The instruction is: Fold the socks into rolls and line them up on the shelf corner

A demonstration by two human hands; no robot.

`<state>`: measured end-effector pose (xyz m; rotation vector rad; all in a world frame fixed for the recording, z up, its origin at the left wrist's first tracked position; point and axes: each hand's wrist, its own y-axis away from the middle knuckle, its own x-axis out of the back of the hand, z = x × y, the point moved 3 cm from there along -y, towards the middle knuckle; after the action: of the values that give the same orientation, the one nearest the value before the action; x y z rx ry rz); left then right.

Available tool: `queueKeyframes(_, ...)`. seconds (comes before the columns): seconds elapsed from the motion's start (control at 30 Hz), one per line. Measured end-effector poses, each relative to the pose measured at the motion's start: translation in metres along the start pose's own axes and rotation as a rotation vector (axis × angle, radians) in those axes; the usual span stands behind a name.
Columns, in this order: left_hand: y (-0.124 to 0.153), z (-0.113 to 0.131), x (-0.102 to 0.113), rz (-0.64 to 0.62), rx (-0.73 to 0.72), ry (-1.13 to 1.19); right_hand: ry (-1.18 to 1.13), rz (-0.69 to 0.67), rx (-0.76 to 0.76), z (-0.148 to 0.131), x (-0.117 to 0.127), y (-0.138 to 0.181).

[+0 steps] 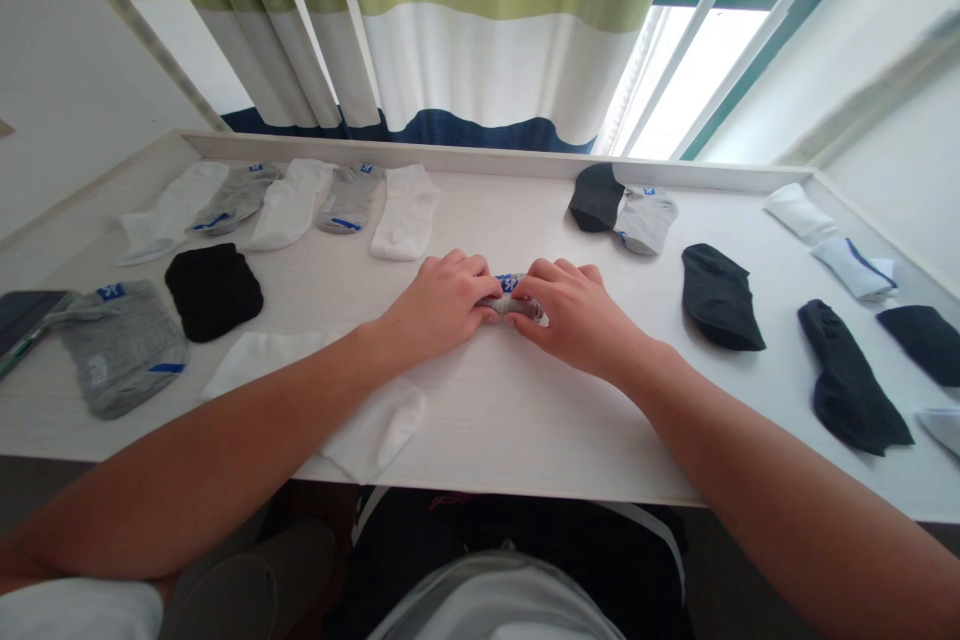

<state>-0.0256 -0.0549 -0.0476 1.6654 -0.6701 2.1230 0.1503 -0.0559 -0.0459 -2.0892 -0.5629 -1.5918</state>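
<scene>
Between my two hands, at the middle of the white table, is a grey sock (491, 305) rolled into a narrow bundle, with a blue logo patch showing on top. My left hand (450, 298) grips its left end between thumb and fingers. On the right end, my right hand (561, 312) pinches it the same way. Much of the sock is hidden by my fingers. Under my left forearm lie white socks (382, 425), partly covered by the arm.
White and grey socks (291, 205) lie in a row at the back left. A grey sock (120, 345) and a folded black sock (214, 292) lie left. Dark socks (720, 295) and rolled white socks (799, 212) lie right. A raised rim (495, 160) edges the table's back.
</scene>
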Motion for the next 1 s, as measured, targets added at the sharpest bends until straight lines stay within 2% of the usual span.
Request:
queueKeyframes(0.13, -0.0003, 0.0012, 0.0005, -0.035, 0.024, -0.021, 0.025, 0.019, 0.012, -0.0006, 0.0006, 0.0005)
queueKeyframes(0.3, -0.0002, 0.0016, -0.0019, -0.041, 0.038, -0.052, 0.028, -0.043, -0.002, -0.0014, 0.0004, -0.0008)
queueKeyframes(0.57, 0.0028, 0.0005, 0.0015, 0.092, 0.003, -0.037, -0.065, -0.091, -0.039, 0.0056, -0.0035, -0.0032)
queueKeyframes(0.7, 0.0012, 0.0002, 0.0001, 0.058, -0.016, -0.027, -0.080, -0.071, -0.037, 0.0064, -0.0055, -0.0030)
queueKeyframes(1.0, -0.0001, 0.0017, -0.0021, 0.011, 0.018, -0.058, 0.041, 0.031, -0.005, 0.0004, 0.0016, -0.0003)
